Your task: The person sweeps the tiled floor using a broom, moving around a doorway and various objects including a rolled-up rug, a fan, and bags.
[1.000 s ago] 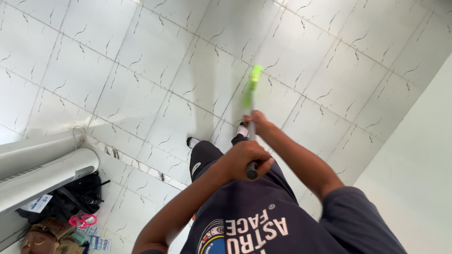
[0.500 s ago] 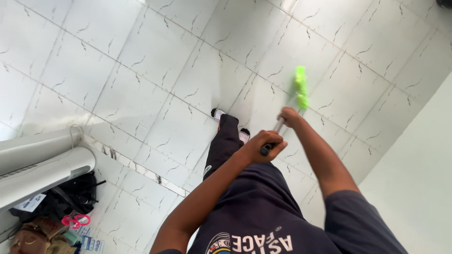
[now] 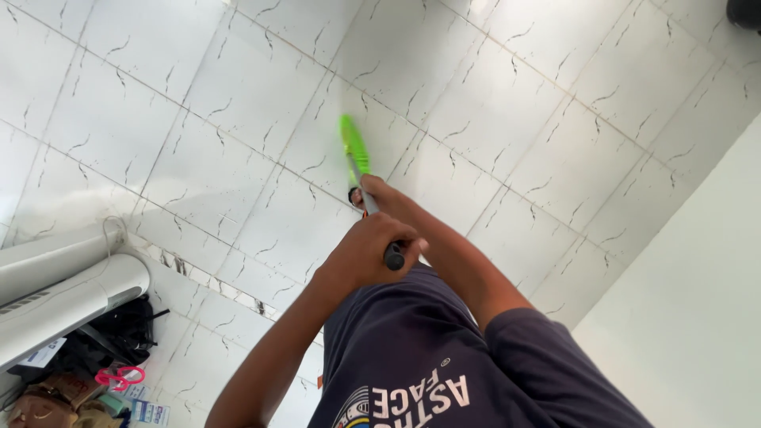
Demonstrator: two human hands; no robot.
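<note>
Clutter sits in the bottom left corner: a pink pair of scissors (image 3: 119, 376), a black bag (image 3: 119, 329) and some boxes, tucked under a white curved unit (image 3: 63, 297) that runs along the left edge. Can't tell what that unit is, honestly.

Moving right, white marbled floor tiles (image 3: 198, 103) fill most of the view. My left hand (image 3: 366, 252) is around the middle, fingers clenched tight around the black grip end of the mop handle (image 3: 393, 257). The handle runs up and away from there to my right hand (image 3: 379, 192), which sits further down the pole. Its fingers look wrapped around the pole too, though the hand is partly hidden behind the left one, so I can't see the grasp itself.

Past the right hand is the bright green mop head (image 3: 353, 147), blurred, down against the tiles near the centre top of the view. My dark navy shirt (image 3: 412, 357) takes up the bottom middle.

Over on the right there's a plain white wall (image 3: 697, 285), and a dark object (image 3: 745, 12) pokes in at the top right corner, too cropped to name.
</note>
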